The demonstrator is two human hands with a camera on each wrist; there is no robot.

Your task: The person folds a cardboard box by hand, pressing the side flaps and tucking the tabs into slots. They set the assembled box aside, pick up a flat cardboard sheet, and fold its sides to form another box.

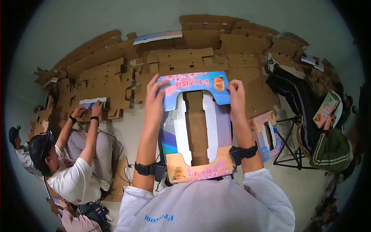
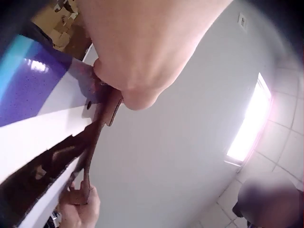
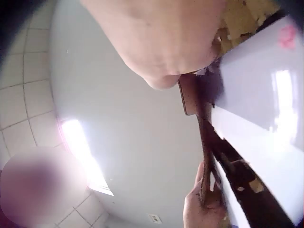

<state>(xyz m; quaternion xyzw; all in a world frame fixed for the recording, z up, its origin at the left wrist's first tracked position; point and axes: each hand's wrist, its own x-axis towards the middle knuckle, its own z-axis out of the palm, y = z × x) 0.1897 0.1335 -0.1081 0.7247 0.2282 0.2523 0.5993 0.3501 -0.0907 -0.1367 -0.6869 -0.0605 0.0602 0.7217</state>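
Note:
A printed cardboard fruit box [image 1: 222, 135] is in front of the person's body, with blue and orange end panels, peach pictures and a long opening down the middle. At its far left corner the left hand [image 1: 155, 96] grips the blue end panel. The right hand [image 1: 236, 94] pinches the same panel at its far right corner. In the left wrist view, the left hand [image 2: 133, 71] is bent over the box's edge and its fingertips are hidden. From the right wrist, the left hand [image 3: 202, 209] shows with fingers around the cardboard edge.
A similar box [image 1: 266, 135] stands right of the person, near a folding stool [image 1: 293, 143]. Flattened cardboard [image 1: 177, 58] covers the floor ahead. Seated people work at both sides: one with a white shirt [image 1: 77, 178] at left, one holding a box [image 1: 326, 110] at right.

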